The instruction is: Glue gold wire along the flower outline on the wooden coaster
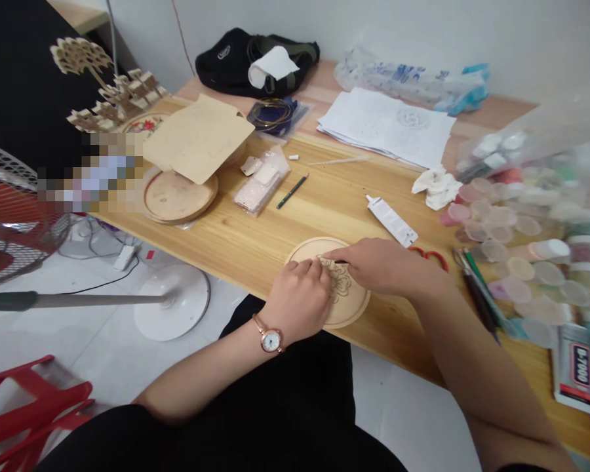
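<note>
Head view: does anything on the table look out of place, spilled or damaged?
Nothing looks spilled or broken. Two small things: a flat wooden board lies askew on a round wooden base, overhanging it, and a crumpled white tissue sits loose beside the small pots.

A white glue package at the right end of the pale wooden table carries the one readable marking, "B-7000". Blue print on the clear plastic bag and the patch on the black fabric bag are too blurred to read.
</note>
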Motion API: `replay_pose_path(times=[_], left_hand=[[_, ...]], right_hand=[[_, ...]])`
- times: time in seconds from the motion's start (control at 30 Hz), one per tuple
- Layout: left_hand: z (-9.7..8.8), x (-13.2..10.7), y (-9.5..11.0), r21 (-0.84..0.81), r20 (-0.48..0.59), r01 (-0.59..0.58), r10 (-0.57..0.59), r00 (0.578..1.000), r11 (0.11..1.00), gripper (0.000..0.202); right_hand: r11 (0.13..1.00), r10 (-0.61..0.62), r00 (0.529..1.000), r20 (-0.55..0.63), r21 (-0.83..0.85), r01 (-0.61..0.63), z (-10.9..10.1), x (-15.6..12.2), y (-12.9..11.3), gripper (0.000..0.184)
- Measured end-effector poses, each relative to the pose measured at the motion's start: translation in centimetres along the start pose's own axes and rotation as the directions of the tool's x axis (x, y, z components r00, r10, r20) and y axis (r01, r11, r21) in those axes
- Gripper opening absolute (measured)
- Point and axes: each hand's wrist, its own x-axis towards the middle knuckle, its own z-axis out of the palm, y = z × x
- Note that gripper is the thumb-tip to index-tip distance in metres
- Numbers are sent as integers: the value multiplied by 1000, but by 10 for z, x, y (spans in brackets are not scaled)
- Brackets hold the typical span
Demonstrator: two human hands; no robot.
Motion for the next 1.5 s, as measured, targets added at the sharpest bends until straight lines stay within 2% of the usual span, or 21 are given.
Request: replay_pose_path(times=[0.27,0.73,1.13,1.23,1.4,1.5], left_hand=[[-2,1,0,-12,2,-4,4,1000,1000,24],[-4,3,-1,-44,4,4,-4,1000,999,19],[-3,1,-1,-32,20,6,-6,1000,999,24],[-2,-2,2,-20,33,-4,5,999,1000,31],[0,-7,8,9,52,2,-3,999,1000,65],[-2,-4,7,-20,47,12,-11,999,1000,62]], right_hand=[[985,133,990,39,-114,-128,0,-1,-19,38],[988,133,990,42,-88,-128,3,1,-28,36],[988,126,991,51,-91,-121,2,-1,-23,37],[990,119,991,53,-81,-115,3,0,-24,37],[985,159,987,31,-75,-156,6,-1,-31,38],[984,167,986,11,-67,-166,7,-2,-35,39]])
